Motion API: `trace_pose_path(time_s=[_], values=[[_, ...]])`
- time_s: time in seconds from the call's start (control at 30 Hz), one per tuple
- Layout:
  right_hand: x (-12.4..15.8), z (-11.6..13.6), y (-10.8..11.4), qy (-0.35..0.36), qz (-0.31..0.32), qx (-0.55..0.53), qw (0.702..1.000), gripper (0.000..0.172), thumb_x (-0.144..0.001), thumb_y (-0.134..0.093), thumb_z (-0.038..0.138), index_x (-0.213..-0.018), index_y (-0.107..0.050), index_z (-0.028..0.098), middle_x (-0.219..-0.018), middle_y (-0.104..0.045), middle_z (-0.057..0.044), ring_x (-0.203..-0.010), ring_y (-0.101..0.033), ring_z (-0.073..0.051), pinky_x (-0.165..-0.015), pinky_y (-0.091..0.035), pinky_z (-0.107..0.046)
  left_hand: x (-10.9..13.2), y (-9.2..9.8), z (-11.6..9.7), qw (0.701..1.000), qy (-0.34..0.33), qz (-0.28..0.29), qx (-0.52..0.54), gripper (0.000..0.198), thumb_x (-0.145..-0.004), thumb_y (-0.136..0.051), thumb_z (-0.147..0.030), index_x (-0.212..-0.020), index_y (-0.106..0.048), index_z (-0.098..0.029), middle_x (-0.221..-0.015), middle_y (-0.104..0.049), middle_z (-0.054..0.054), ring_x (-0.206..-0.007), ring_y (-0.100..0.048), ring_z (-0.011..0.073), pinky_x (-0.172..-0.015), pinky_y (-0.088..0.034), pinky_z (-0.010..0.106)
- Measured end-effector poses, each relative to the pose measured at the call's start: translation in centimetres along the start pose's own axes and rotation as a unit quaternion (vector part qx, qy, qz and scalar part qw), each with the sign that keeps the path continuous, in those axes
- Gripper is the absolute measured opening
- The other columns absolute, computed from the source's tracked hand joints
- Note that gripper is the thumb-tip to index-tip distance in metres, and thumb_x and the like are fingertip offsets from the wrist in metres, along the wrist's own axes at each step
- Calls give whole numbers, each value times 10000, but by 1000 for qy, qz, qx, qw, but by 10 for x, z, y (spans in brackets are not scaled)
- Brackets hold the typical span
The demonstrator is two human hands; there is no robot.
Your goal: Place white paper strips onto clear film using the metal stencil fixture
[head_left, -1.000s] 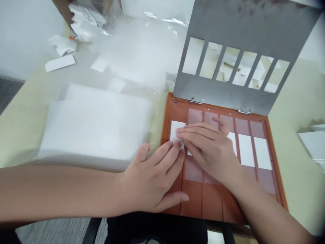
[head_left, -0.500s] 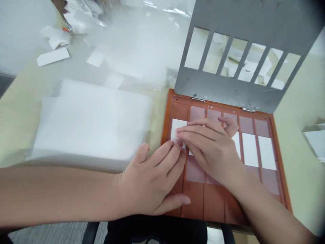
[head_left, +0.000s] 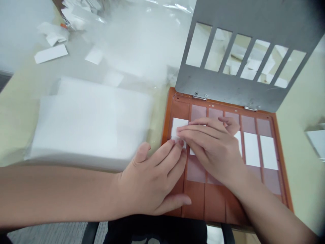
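A white rectangular card [head_left: 178, 125] lies in the leftmost slot of the middle row of an orange-brown hinged tray [head_left: 193, 200]. My left hand [head_left: 154, 179] rests its fingertips on the card's lower part, fingers stretched out and thumb apart. On the same card, from the right, press the extended fingertips of my right hand [head_left: 213, 145]; its little finger is raised and its thumb is hidden. Beneath and beside my right hand, more white cards show, including one card [head_left: 252, 149] and another card [head_left: 269, 152] at the right. Translucent pinkish sheets [head_left: 196, 169] lie under the cards.
The tray's grey metal lid [head_left: 231, 81], with several rectangular cutouts, stands raised at the back. A stack of white translucent sheets [head_left: 86, 125] lies at the left. Loose white pieces [head_left: 50, 54] and a plastic bag [head_left: 83, 13] are behind it. More white pieces [head_left: 316, 139] lie far right.
Both hands keep almost the same place on the white card. The view has shifted slightly, so the tray and lid appear a little farther right and higher.
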State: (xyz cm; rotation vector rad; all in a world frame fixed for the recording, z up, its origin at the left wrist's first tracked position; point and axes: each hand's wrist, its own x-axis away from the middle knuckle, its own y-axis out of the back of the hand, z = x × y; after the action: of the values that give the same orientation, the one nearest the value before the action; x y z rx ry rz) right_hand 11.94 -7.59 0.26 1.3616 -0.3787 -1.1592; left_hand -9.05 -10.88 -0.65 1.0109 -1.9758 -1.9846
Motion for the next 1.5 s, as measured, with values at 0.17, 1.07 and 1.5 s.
trace_pose_path(time_s=[0.17,1.07,1.5], values=[[0,1,0,-7,7,-8,1000,169,-980,-591,163,-940,-715,270,-1026,-798,51,-1002,-708,-214,-980,-272,-459,-1,0,0,1000,1,1,-4,703,-1046,-208,-543,-1338,-618,-52,-1387,-632,172,-1278,-505,281,-939,-308,417],[0,1,1,6,20,-9,1000,200,-976,-580,109,-939,-707,259,-1051,-793,51,-980,-700,-203,-989,-243,-477,-2,0,1,1000,1,0,3,683,-1053,-198,-528,-1309,-628,-62,-1343,-664,154,-1266,-530,267,-896,-312,416],[2,5,6,32,39,26,998,231,-979,-515,80,-999,-673,247,-1083,-788,34,-1015,-684,-234,-955,-297,-492,-1,-1,1,1000,-3,-1,1,690,-1054,-190,-532,-1287,-635,-58,-1332,-672,151,-1258,-543,265,-869,-312,415]])
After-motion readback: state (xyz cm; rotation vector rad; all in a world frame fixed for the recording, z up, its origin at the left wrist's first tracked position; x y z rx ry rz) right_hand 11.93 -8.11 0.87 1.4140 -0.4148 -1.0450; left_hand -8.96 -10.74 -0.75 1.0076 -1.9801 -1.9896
